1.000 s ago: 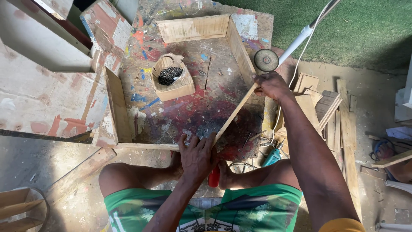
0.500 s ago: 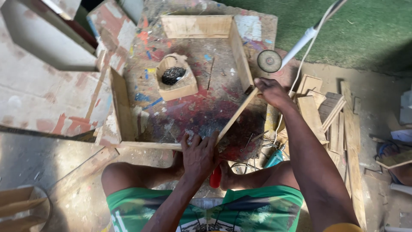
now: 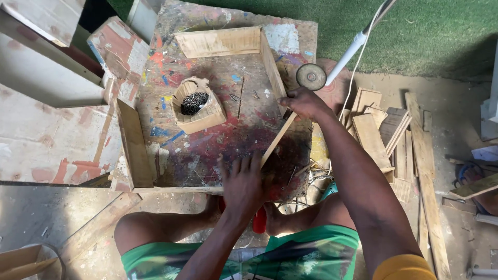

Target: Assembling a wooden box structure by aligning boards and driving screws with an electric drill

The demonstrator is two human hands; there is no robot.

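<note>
A thin wooden strip [image 3: 277,139] lies slanted across a paint-stained work board [image 3: 218,103]. My right hand [image 3: 303,102] grips the strip's far end near the board's right rail [image 3: 271,65]. My left hand [image 3: 243,185] lies flat with spread fingers on the near end of the strip, by the board's front edge. A small wooden box of dark nails [image 3: 196,105] sits on the board to the left of the strip. Loose nails lie scattered near the middle.
A round grinding disc [image 3: 311,77] and a white cable [image 3: 358,41] lie just past my right hand. Stacked wood offcuts [image 3: 384,135] cover the ground on the right. Painted boards [image 3: 46,129] lean at the left. My knees and a red tool handle [image 3: 259,220] are under the board's front edge.
The view has shifted slightly. My right hand has drawn the strip's far end a little inward and my left hand has spread flatter on the near end.
</note>
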